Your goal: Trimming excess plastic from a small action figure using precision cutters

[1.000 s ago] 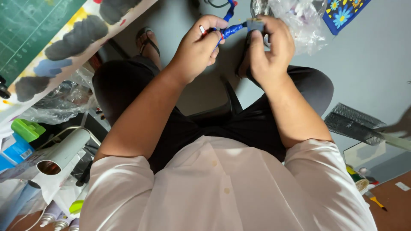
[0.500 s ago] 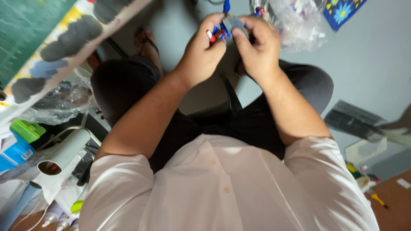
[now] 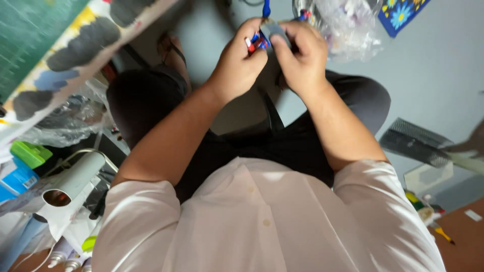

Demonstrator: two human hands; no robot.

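Together, the left hand (image 3: 237, 63) and right hand (image 3: 300, 58) met at twelve o'clock in the view, above the person's lap. Both were clamped on a small toy (image 3: 266, 34) of grey, red and blue parts, the left pinching its red end, the right thumb pressed over its grey block. Just beyond the right hand, at one o'clock, lay a clear plastic bag (image 3: 348, 25). At eight o'clock sat a white tube (image 3: 70, 184).

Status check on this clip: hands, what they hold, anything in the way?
Left hand and right hand together, both pinching a small grey, red and blue toy piece above the lap. Clear plastic bag just beyond the right hand. Nothing blocking the hands.
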